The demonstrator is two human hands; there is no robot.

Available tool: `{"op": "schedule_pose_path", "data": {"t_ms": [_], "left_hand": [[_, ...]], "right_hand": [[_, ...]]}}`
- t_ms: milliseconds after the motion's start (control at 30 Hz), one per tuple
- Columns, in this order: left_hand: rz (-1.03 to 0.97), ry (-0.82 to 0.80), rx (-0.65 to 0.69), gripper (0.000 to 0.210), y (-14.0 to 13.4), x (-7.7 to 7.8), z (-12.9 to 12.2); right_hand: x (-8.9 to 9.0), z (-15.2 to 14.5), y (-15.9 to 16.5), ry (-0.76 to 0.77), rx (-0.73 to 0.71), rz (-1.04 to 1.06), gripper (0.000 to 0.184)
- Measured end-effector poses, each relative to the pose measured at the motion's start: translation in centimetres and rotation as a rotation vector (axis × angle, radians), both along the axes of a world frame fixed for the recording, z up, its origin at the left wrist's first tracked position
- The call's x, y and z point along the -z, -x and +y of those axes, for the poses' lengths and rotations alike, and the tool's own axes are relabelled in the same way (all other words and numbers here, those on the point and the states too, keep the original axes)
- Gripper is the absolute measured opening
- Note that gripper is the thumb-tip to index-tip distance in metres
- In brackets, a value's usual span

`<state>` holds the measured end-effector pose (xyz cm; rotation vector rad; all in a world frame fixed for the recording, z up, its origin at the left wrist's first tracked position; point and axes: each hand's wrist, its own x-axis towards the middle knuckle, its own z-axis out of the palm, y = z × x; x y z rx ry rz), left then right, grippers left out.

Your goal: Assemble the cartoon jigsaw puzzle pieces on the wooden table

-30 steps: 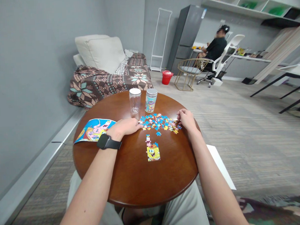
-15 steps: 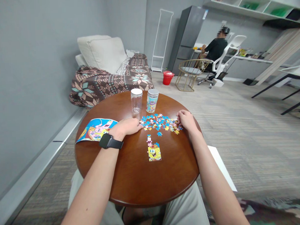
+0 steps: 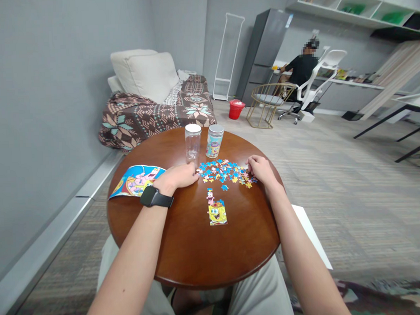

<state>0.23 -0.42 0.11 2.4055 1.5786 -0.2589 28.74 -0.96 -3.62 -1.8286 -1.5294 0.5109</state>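
Loose jigsaw puzzle pieces, mostly blue with some pink and yellow, lie heaped on the round brown table. My left hand, a black watch on its wrist, rests at the heap's left edge with fingers bent together; its fingertips are hidden. At the right edge, my right hand has its fingers curled in near the pieces, and I cannot make out what they hold. Nearer me lies a joined puzzle section with a yellow cartoon face and a pink figure above it. A picture sheet lies partly under my left wrist.
Behind the heap stand a clear jar with a white lid and a printed puzzle can. Beyond the table are a covered sofa, a red bin, a gold-framed chair and a seated person.
Both hands stay almost in place beside the heap. The whole view has shifted slightly, and the seated person's arm has moved a little.
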Motion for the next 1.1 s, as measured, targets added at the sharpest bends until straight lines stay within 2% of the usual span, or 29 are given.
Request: {"op": "schedule_pose_path", "data": {"t_ms": [333,533,933,1100], "left_hand": [[0.0,-0.024,0.011,0.036,0.1,-0.1,0.0],[0.002,-0.035,0.026,0.036,0.0,0.0,0.1],[-0.008,-0.063,0.038,0.034,0.3,0.2,0.1],[-0.007,-0.06,0.043,0.032,0.2,0.1,0.1]], "right_hand": [[0.1,0.1,0.1,-0.025,-0.013,-0.055,0.023],[0.2,0.2,0.1,0.002,-0.029,-0.004,0.024],[-0.5,-0.6,1.2,0.001,-0.264,-0.047,0.023],[-0.4,-0.5,1.1,0.011,-0.295,-0.057,0.025]]}}
